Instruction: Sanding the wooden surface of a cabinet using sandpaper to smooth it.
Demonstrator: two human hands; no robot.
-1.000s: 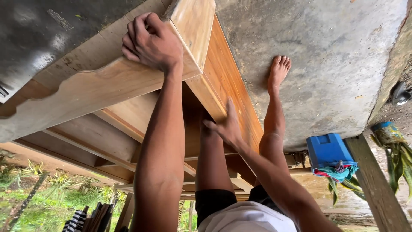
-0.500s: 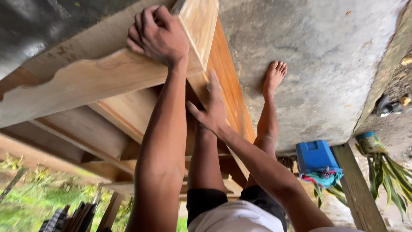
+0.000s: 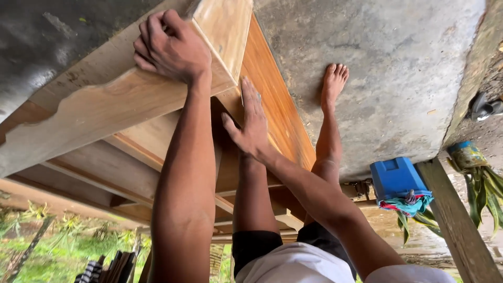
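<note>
My left hand is closed in a fist around the edge of a pale wooden rail with a scalloped cut, part of a furniture frame. My right hand lies flat, fingers stretched, against the orange-brown wooden panel just beside the frame's corner block. Both forearms reach in from the bottom of the view. My white shirt, dark shorts and bare legs show behind the arms, and one bare foot stands on the concrete floor.
More frame rails run off to the left. A blue plastic box with a colourful cloth sits by a wooden post. A green plant in a pot is at the right, grass at lower left.
My right hand has slid along the panel toward the frame's corner, closer to my left hand. My left fist keeps its grip on the rail. The view has shifted slightly.
</note>
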